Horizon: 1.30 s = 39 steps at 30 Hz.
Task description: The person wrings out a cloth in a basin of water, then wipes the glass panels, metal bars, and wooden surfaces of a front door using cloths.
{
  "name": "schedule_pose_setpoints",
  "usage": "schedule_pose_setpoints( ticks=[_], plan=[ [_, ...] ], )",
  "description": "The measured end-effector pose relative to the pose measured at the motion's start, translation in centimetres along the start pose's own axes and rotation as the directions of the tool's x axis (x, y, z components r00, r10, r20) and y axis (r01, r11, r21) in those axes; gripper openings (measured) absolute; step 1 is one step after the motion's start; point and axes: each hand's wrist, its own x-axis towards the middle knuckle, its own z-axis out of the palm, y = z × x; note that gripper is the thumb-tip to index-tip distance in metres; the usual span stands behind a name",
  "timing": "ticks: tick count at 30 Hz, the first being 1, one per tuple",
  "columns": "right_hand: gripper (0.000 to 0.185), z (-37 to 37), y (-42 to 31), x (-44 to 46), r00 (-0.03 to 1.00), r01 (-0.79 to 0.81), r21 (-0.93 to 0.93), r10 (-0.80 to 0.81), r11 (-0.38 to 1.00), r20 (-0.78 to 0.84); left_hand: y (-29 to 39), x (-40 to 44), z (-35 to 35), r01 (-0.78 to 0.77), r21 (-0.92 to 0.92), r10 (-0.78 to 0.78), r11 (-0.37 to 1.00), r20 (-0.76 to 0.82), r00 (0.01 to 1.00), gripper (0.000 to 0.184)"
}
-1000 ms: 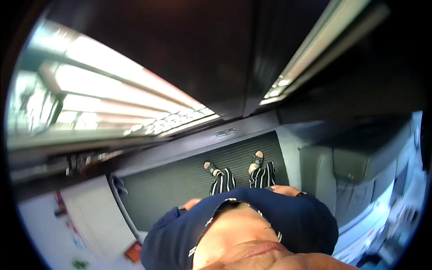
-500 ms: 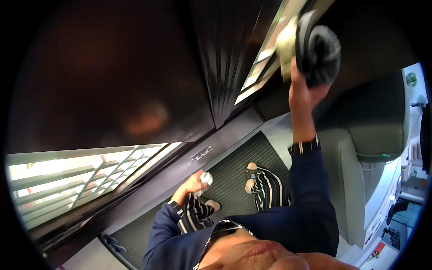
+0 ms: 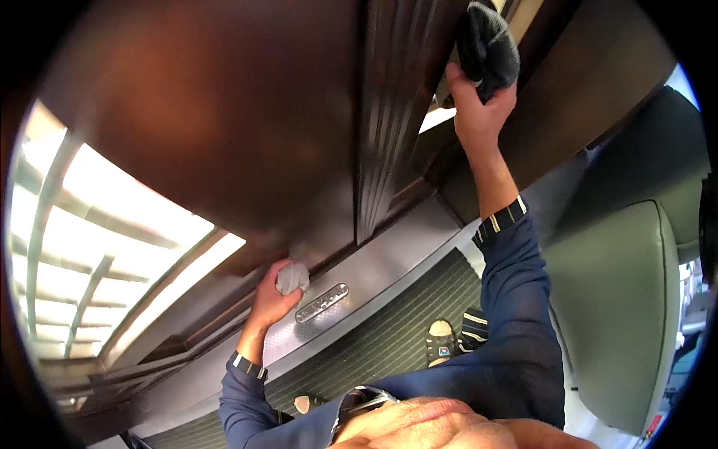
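My right hand (image 3: 484, 112) is raised at the upper right, its fingers closed round a bundled dark grey cloth (image 3: 490, 52) that looks knitted. This bundle is held up by a narrow bright opening, beside a grooved dark wood post (image 3: 393, 112). Lower and to the left, my left hand (image 3: 271, 298) grips a crumpled light grey cloth (image 3: 292, 278). It is close to the bottom edge of a large glossy dark brown panel (image 3: 224, 127); whether the cloth touches the panel I cannot tell.
A metal sill (image 3: 404, 232) with an oval plate (image 3: 323, 303) runs along the panel's foot. My sandalled feet are on a ribbed mat (image 3: 374, 359). A grey-green padded seat (image 3: 613, 307) stands at the right. Bright slatted glazing (image 3: 97, 232) fills the left.
My left hand has risen from near my knee towards the panel's lower edge with its cloth. My right hand has shifted up and left with the dark bundle. The view has tilted.
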Motion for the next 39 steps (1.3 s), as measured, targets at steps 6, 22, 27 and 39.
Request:
schedule_pose_setpoints(
  ticks=[6,22,27,39],
  plan=[
    [0.042,-1.0,-1.5,-1.0,0.986,-0.166,-0.017,0.167,0.986,0.030,1.4,-5.2,-3.3,-0.271,0.008,0.270,0.962,-0.123,0.955,0.052],
    [0.047,6.7,-14.8,14.1,0.744,0.650,-0.484,-0.622,0.586,0.246,10.0,-5.8,-6.3,-0.477,0.026,0.445,0.878,-0.411,0.796,0.045],
    [0.025,2.9,-10.2,2.2,0.636,0.762,-0.397,-0.475,0.512,0.608,10.9,-4.7,-5.7,-0.590,0.057,0.532,0.805,-0.509,0.677,0.046],
    [0.028,-5.3,-10.4,21.0,0.760,0.465,-0.605,-0.642,0.646,-0.103,7.9,-3.5,-7.2,-0.617,-0.072,0.433,0.784,-0.649,0.625,0.042]
  ],
)
